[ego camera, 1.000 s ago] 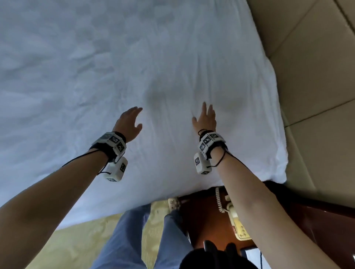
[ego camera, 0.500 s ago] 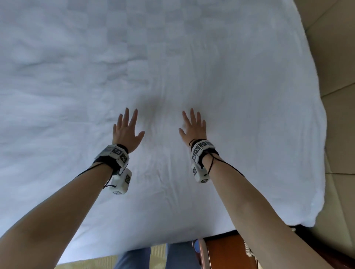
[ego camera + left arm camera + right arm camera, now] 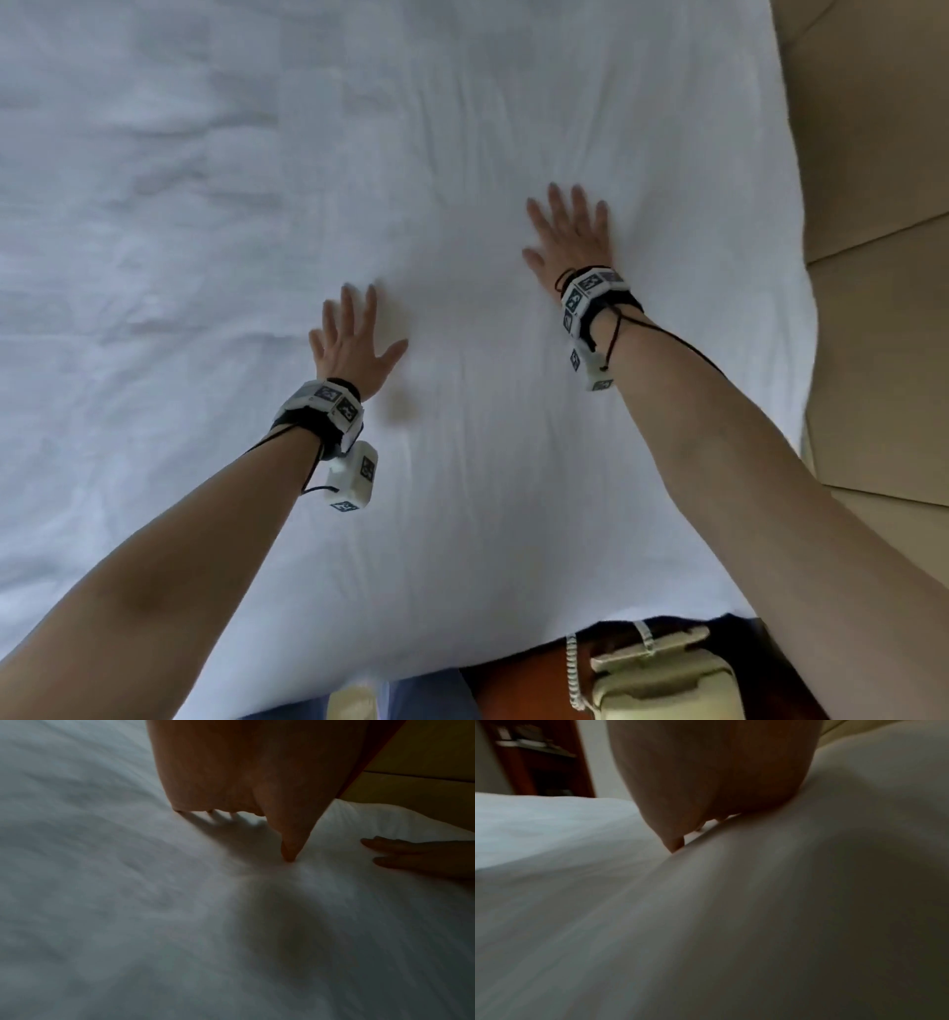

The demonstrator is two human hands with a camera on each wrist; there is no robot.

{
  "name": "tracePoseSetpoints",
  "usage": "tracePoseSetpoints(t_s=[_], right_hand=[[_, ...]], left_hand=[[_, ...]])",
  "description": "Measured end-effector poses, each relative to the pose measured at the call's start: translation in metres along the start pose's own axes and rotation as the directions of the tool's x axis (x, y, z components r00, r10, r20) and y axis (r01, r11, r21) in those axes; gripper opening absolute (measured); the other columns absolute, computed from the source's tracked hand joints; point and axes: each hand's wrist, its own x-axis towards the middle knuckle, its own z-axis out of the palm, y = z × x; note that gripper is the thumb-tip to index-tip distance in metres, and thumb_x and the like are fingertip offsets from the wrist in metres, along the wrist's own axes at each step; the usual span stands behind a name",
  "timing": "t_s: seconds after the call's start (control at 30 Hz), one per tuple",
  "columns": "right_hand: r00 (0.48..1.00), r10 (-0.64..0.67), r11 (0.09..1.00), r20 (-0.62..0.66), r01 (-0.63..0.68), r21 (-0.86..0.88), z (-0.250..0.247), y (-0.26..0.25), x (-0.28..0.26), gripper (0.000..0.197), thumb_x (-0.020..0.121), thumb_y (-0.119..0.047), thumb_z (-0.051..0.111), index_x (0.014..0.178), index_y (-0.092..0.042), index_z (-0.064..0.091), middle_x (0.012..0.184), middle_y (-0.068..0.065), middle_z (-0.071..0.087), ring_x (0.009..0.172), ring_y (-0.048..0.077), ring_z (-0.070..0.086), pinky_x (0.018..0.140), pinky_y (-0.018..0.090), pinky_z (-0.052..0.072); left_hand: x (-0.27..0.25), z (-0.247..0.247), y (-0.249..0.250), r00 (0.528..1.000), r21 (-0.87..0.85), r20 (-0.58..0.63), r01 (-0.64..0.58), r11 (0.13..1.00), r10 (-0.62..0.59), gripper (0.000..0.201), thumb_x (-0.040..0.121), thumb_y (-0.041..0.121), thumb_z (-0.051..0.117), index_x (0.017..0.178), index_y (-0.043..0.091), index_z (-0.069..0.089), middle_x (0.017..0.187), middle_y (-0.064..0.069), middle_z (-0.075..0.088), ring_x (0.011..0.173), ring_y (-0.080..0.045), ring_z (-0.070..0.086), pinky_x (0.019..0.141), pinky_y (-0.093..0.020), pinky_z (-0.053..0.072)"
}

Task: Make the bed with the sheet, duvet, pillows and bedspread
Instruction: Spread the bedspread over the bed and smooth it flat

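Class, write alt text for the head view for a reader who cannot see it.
Two bare hands, left hand and right hand, press flat with spread fingers on a wrinkled white sheet covering the bed. A cream telephone sits on a wooden nightstand at the bottom edge.

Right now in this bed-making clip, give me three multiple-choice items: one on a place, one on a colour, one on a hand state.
1. Where does the telephone sit?
A. on the white bedding
B. on the wooden stand below the bedding's near edge
C. in the left hand

2. What colour is the bedding under the hands?
A. white
B. red
C. dark green

3. How is the right hand set?
A. curled into a fist
B. pinching a fold of cloth
C. flat, with fingers straight and spread on the bedding

Answers:
1 B: the head view shows it on the brown wooden stand, off the bed.
2 A: the cloth is white in every view.
3 C: the head view shows straight fingers; the left hand lies flat likewise.
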Motion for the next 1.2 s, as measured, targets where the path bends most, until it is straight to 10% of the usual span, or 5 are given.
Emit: tracePoseSetpoints(t_s=[0.4, 0.67, 0.93, 1.03, 1.2], right_hand=[[0.903, 0.422, 0.805, 0.083, -0.416, 0.422, 0.061, 0.174, -0.085, 0.064, 0.094, -0.059, 0.018, 0.148, -0.038, -0.011, 0.157, -0.015, -0.016, 0.146, 0.028, -0.016, 0.106, 0.072, -0.001], [0.764, 0.544, 0.541, 0.347, -0.635, 0.551, 0.132, 0.177, -0.17, 0.062, 0.1, -0.042, 0.022, 0.151, -0.028, -0.01, 0.159, -0.01, -0.014, 0.148, 0.028, -0.005, 0.113, 0.064, 0.006], [0.955, 0.285, 0.833, -0.086, -0.203, 0.514, 0.103, 0.049, -0.198, 0.066, 0.094, -0.053, 0.028, 0.151, -0.033, 0.001, 0.16, 0.001, -0.008, 0.146, 0.037, -0.009, 0.111, 0.065, -0.002], [0.991, 0.135, 0.896, 0.003, -0.124, 0.427, 0.123, 0.009, -0.209, 0.07, 0.09, -0.063, 0.029, 0.149, -0.04, -0.003, 0.159, -0.003, -0.012, 0.144, 0.039, -0.014, 0.105, 0.074, 0.0], [0.841, 0.468, 0.734, 0.273, -0.542, 0.411, 0.179, 0.022, -0.256, 0.07, 0.092, -0.063, 0.027, 0.148, -0.041, -0.01, 0.158, -0.006, -0.017, 0.144, 0.038, -0.015, 0.098, 0.078, 0.005]], left_hand=[[-0.055, 0.107, 0.199, 0.844, 0.143, 0.273, -0.509, 0.849, 0.461, 0.079, 0.089, 0.06, 0.044, 0.147, 0.046, -0.008, 0.156, 0.001, -0.027, 0.144, -0.029, -0.025, 0.117, -0.053, -0.007], [-0.099, 0.137, 0.203, 0.538, 0.118, 0.568, -0.802, 0.585, 0.623, 0.057, 0.096, 0.029, 0.048, 0.148, 0.034, 0.025, 0.16, 0.001, -0.007, 0.149, -0.018, -0.007, 0.121, -0.046, 0.001], [-0.099, 0.085, 0.12, 0.942, 0.275, 0.081, -0.334, 0.902, 0.325, 0.088, 0.087, 0.051, 0.053, 0.151, 0.03, -0.004, 0.159, 0.0, -0.016, 0.147, -0.024, -0.014, 0.116, -0.051, -0.006], [-0.104, 0.08, 0.079, 0.967, 0.326, 0.179, -0.234, 0.916, 0.183, 0.105, 0.074, 0.071, 0.055, 0.148, 0.039, -0.013, 0.156, 0.002, -0.026, 0.145, -0.026, -0.021, 0.112, -0.059, -0.007], [-0.133, 0.102, 0.047, 0.862, 0.405, 0.437, -0.444, 0.799, 0.258, 0.098, 0.075, 0.071, 0.054, 0.145, 0.049, -0.01, 0.154, 0.003, -0.031, 0.143, -0.028, -0.027, 0.113, -0.065, -0.003]])
